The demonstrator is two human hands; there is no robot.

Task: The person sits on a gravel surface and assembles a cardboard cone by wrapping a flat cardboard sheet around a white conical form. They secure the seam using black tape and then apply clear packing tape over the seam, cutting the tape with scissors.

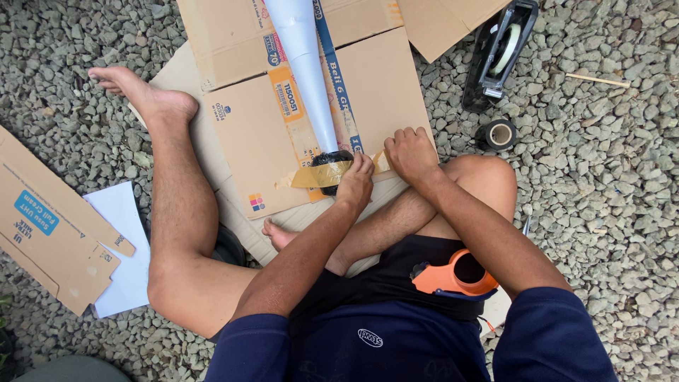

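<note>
Brown tape (pixel 322 173) runs across the black-wrapped end (pixel 331 160) of a long white paper cone (pixel 305 64), and both hands are on it. The left hand (pixel 356 182) is curled over the strip just right of the cone's end, fingers pressing down. The right hand (pixel 410 152) lies flat beside it, fingers spread narrowly, pinning the strip's far end to the flattened cardboard box (pixel 247 134) underneath. The two hands sit just beside each other, the forearms crossing over the bent legs.

The cone lies on the cardboard, pointing away from the person, its narrow end by the hands. An orange tape dispenser (pixel 453 278) rests in the lap. Further out on the gravel (pixel 601 163), a black tape dispenser (pixel 498 53) lies near a small roll of black tape (pixel 500 134). More cardboard (pixel 49 226) and white paper (pixel 124 247) lie to the left, beside the outstretched leg.
</note>
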